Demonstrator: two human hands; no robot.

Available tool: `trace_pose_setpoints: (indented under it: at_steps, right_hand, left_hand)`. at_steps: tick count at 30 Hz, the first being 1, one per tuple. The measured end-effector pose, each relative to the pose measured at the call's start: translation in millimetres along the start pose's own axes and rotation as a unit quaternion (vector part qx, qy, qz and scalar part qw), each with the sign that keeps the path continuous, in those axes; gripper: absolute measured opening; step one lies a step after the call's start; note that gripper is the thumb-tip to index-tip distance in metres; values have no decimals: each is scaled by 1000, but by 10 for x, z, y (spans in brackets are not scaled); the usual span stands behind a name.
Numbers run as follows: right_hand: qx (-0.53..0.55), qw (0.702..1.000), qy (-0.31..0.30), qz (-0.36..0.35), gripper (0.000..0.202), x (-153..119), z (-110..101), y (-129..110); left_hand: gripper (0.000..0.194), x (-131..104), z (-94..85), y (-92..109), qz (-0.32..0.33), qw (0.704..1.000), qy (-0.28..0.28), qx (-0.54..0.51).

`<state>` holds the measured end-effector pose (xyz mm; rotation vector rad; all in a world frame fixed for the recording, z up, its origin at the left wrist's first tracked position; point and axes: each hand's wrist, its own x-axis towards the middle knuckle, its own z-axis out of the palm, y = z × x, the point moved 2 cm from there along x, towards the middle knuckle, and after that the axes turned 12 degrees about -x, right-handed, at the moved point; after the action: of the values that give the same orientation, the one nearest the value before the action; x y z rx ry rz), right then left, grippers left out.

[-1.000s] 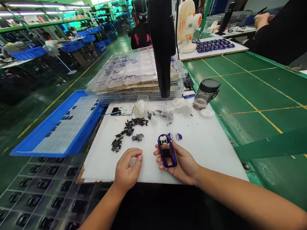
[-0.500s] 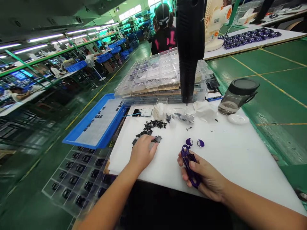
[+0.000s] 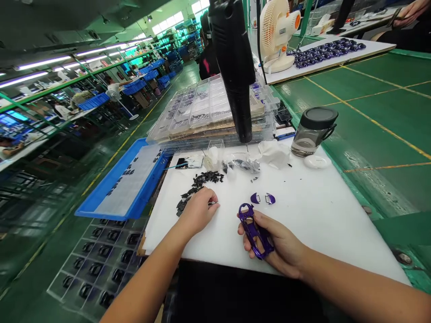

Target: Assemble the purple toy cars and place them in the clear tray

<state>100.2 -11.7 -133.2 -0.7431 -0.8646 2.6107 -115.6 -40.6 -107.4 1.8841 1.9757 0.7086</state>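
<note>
My right hand [image 3: 283, 242] is wrapped round a purple toy car body shell [image 3: 254, 231] with cut-out openings, held tilted above the white work surface. Just beyond it lie two small purple parts [image 3: 262, 198] with notched inner edges. My left hand [image 3: 198, 208] is closed in a pinch low over the surface, beside a heap of thin dark pieces [image 3: 185, 197]. Only a dark sliver shows at its fingertips, too small to name. Behind that heap is a pile of small black parts [image 3: 208, 177].
A black electric screwdriver [image 3: 235, 76] hangs over the back of the white board [image 3: 319, 224]. Stacked clear compartment trays [image 3: 191, 107] stand behind, a blue tray [image 3: 111, 208] at left. A lidded bottle [image 3: 311, 132] and white oval case [image 3: 317, 161] are at right. A plastic bag [image 3: 242, 165] lies mid-back.
My left hand has drawn back from the dark pieces with its fingers pinched closer; the dark flat piece at its fingertips is now mostly hidden. The shell has turned slightly. The camera view has shifted.
</note>
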Motion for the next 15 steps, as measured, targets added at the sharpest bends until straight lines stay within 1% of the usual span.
trace_pose_setpoints:
  at_steps: [2,3,5,7,8,11,13,15]
  right_hand:
    - [6,1000,6,3,30,6,-4,6]
    - [10,1000,12,7,31,12,-10,12]
    - [21,999,21,15,36,24,-24,25]
    - [32,999,19,23,44,34,-35,35]
    - [36,999,18,23,46,36,-40,36]
    - [35,999,19,19,45,33,-45,32]
    - [35,999,19,22,43,25,-35,25]
    - [39,999,18,30,44,17,-16,14]
  left_hand:
    - [19,-112,-36,30,37,999,3,-35]
    - [16,-178,-53,43,70,996,15,-57]
    - [12,-317,-75,56,157,982,46,-94]
    - [10,-441,-75,45,238,965,62,-92]
    - [10,-488,-66,31,263,960,63,-76]
    - [10,-561,-34,-23,287,954,73,-35]
    - [11,-572,-14,-49,284,955,83,-24]
    - [16,-575,9,-65,271,959,87,-16]
